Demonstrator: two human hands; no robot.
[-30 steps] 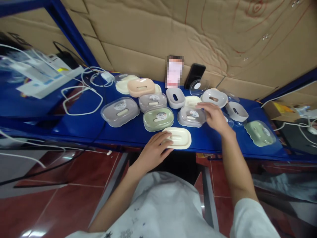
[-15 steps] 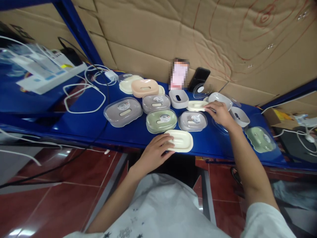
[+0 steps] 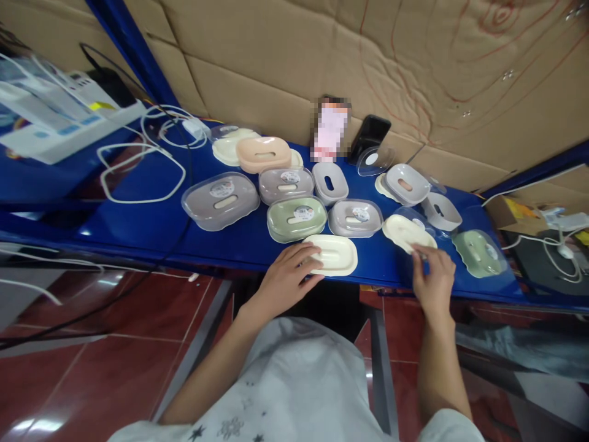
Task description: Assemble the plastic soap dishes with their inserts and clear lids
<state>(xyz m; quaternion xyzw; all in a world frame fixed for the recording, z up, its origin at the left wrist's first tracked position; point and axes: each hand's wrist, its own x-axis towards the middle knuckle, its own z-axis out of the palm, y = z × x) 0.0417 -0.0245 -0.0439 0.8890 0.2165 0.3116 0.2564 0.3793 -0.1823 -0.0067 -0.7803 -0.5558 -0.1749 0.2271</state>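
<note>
My left hand (image 3: 292, 274) rests on the left end of a cream oval tray (image 3: 338, 255) at the table's front edge, thumb and fingers around that end. My right hand (image 3: 431, 274) pinches the near edge of a second cream tray (image 3: 408, 233), which is tilted above the table at the right. Behind the first tray are a green lidded box (image 3: 291, 218) and a grey lidded box (image 3: 350, 218). A grey open tray (image 3: 330, 183) lies farther back, and a grey open box (image 3: 407, 184) stands behind the second cream tray.
A large lidded grey box (image 3: 221, 201) and a peach box (image 3: 264, 153) are at the left. Two phones (image 3: 330, 132) lean on the cardboard. White cables (image 3: 142, 199) and a power strip (image 3: 73, 132) lie far left. A green lidded box (image 3: 478, 253) sits at the right.
My right hand has lifted the second cream tray from the middle row and brought it right and toward me. My left hand stays on the front tray. The view has shifted slightly.
</note>
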